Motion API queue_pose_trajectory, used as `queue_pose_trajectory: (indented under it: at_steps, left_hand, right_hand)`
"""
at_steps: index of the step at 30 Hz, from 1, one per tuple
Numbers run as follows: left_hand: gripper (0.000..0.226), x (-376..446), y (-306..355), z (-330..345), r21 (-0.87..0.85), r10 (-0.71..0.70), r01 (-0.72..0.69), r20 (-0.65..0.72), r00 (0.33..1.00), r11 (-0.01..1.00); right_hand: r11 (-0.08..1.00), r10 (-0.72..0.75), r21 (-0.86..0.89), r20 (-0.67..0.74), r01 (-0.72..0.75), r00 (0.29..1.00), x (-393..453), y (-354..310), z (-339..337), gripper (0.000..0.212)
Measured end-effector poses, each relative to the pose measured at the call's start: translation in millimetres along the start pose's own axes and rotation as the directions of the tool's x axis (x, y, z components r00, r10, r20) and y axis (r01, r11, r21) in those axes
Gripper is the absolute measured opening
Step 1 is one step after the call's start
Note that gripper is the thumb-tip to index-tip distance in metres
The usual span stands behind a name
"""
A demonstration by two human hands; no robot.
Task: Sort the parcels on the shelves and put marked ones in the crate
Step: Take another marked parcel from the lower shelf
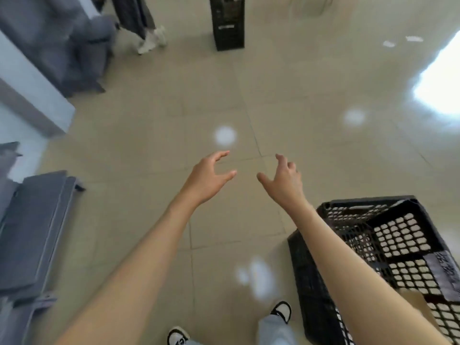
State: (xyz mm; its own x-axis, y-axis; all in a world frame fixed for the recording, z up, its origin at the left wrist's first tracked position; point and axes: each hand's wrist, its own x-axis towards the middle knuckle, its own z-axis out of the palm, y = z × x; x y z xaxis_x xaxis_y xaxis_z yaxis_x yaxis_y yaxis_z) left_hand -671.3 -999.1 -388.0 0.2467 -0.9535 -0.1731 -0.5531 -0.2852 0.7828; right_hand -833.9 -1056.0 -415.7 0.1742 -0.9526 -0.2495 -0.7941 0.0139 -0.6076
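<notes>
A black perforated plastic crate stands on the tiled floor at the lower right, partly behind my right forearm. Inside it lie a grey parcel with dark writing and a brown cardboard piece. My left hand and my right hand are stretched out over bare floor in the middle of the view, fingers spread and relaxed, holding nothing. The right hand is up and to the left of the crate. Grey parcels lie stacked at the left edge.
A second black crate stands upright at the far top centre. More grey bags lie on a pale shelf unit at upper left. Another person's legs and white shoes are beside them. My own shoes show at the bottom.
</notes>
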Motion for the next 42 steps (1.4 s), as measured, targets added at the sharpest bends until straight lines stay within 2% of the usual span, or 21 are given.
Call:
queue_pose_trajectory:
  at_steps: [5,9,12,17,21,25,34,37,40,42]
  left_hand:
    - [0.053,-79.5,-113.3,-148.9,-0.089,-0.163,0.146,-0.232,0.959,0.985]
    - [0.051,-167.4,-204.2,-253.3,-0.17,-0.306,0.257,-0.412,0.858,0.951]
    - [0.048,-241.2,-257.4,-320.6,-0.235,-0.396,0.319,-0.55,0.735,0.918]
    - [0.045,-362.0,-319.9,-397.5,-0.363,-0.507,0.366,-0.721,0.472,0.857]
    - [0.043,-430.0,-351.7,-424.1,-0.441,-0.566,0.391,-0.765,0.308,0.808]
    - [0.047,-479.5,-385.0,-442.8,-0.514,-0.609,0.398,-0.778,0.156,0.76]
    - [0.05,-543.1,-475.7,-511.8,-0.648,-0.678,0.428,-0.728,-0.105,0.63]
    - [0.054,-562.7,-499.2,-545.5,-0.709,-0.692,0.412,-0.687,-0.221,0.573]
    - [0.058,-583.6,-517.5,-571.2,-0.759,-0.664,0.368,-0.649,-0.371,0.537]
    - [0.059,-597.6,-525.8,-577.4,-0.777,-0.644,0.374,-0.629,-0.435,0.507]
  right_hand:
    - [0.968,-0.251,0.027,0.15,0.249,0.956,-49.9,-158.4,112.7,0.072]
    - [0.909,-0.411,0.054,0.297,0.414,0.862,-106.4,-273.6,210.3,0.071]
    - [0.836,-0.53,0.088,0.387,0.542,0.755,-158.3,-351.3,274.8,0.071]
    - [0.688,-0.673,0.165,0.509,0.707,0.536,-254.5,-450.3,357.2,0.069]
    - [0.567,-0.731,0.208,0.574,0.797,0.369,-310.1,-496.9,403.7,0.068]
    - [0.472,-0.734,0.247,0.641,0.846,0.223,-353.9,-534.5,452.6,0.068]
    - [0.354,-0.674,0.372,0.737,0.858,-0.042,-422.9,-638.4,581.2,0.07]
    - [0.375,-0.616,0.45,0.774,0.81,-0.145,-446.4,-675.4,622.7,0.072]
    - [0.432,-0.514,0.512,0.816,0.742,-0.264,-474.6,-706.1,665.8,0.083]
    - [0.518,-0.426,0.494,0.857,0.698,-0.29,-497.1,-719.8,693.5,0.089]
